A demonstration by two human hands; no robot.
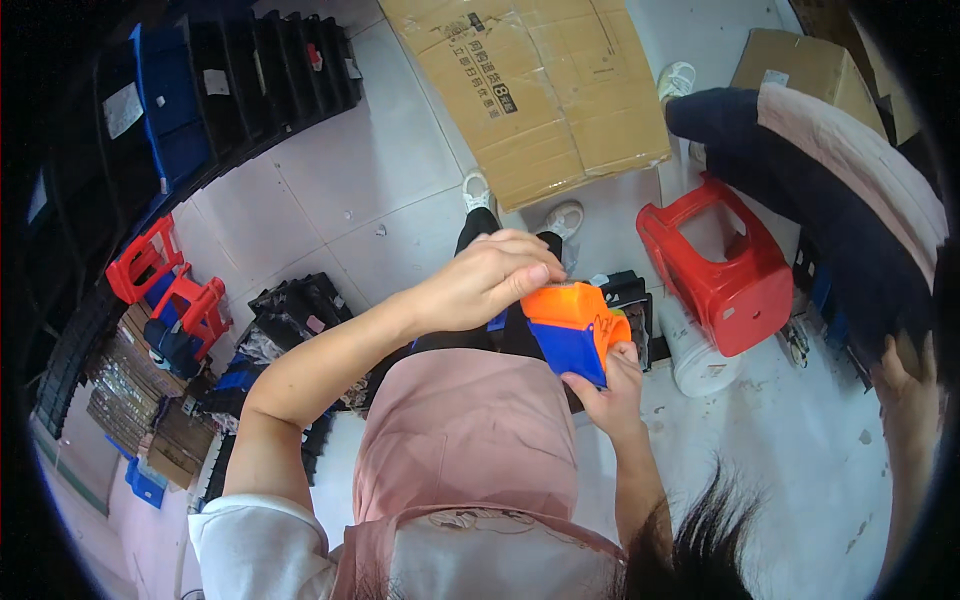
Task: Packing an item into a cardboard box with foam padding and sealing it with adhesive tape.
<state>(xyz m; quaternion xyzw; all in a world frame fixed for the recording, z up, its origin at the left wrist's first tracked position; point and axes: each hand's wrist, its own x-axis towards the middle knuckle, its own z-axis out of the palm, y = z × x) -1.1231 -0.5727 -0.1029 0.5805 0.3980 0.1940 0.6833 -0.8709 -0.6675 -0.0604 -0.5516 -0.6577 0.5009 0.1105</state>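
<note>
I hold an orange and blue plastic toy part (573,330) in front of my chest, over my pink apron. My left hand (488,282) comes from the left with its fingers pressed on the orange top of the part. From below, my right hand (612,392) grips the blue underside, its fingertips at the part's right edge. My legs and white shoes show beyond the hands.
A red plastic stool (722,262) stands at the right, a white bucket (700,355) beside it. Flattened cardboard (545,85) lies on the tiled floor ahead. Dark crates (215,85) and red stools (165,285) line the left. Another person's arm (905,400) is at the right edge.
</note>
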